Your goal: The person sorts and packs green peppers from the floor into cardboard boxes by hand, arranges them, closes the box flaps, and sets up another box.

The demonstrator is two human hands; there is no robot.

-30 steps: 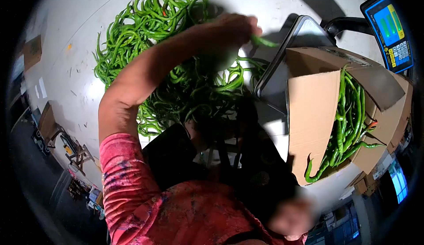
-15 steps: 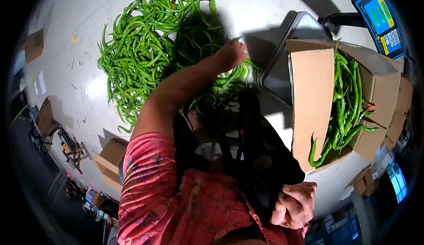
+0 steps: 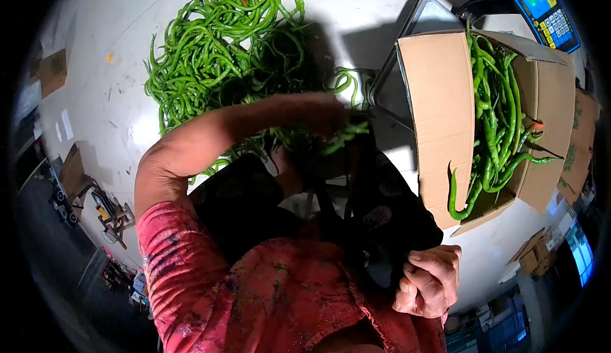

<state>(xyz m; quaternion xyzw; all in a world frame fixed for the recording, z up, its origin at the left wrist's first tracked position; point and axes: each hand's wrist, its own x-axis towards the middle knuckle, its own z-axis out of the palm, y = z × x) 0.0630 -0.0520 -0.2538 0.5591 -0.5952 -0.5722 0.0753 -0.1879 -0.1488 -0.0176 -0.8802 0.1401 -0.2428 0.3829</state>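
Observation:
My left hand (image 3: 330, 114), blurred by motion, reaches in from the left above my knees, beside the right edge of a big heap of long green chili peppers (image 3: 197, 66). Some green peppers (image 3: 347, 138) stick out below its fingers, which look closed on them. My right hand (image 3: 431, 282) is curled into a fist over my dark trouser leg at the lower right, with nothing visible in it. More long green peppers (image 3: 493, 111) fill an open cardboard box (image 3: 439, 124) on the right, a reddish tip among them.
Behind the box is a metal scale platform (image 3: 429, 15) with a lit display and keypad (image 3: 531, 3). A few loose peppers (image 3: 347, 82) lie beside the platform. Cardboard (image 3: 576, 143) stands at the far right. A small wooden stool (image 3: 111, 213) is at the left.
My left hand has swung back from near the scale toward my knees, with peppers showing below it. My right hand stays curled at the lower right. The view has shifted slightly.

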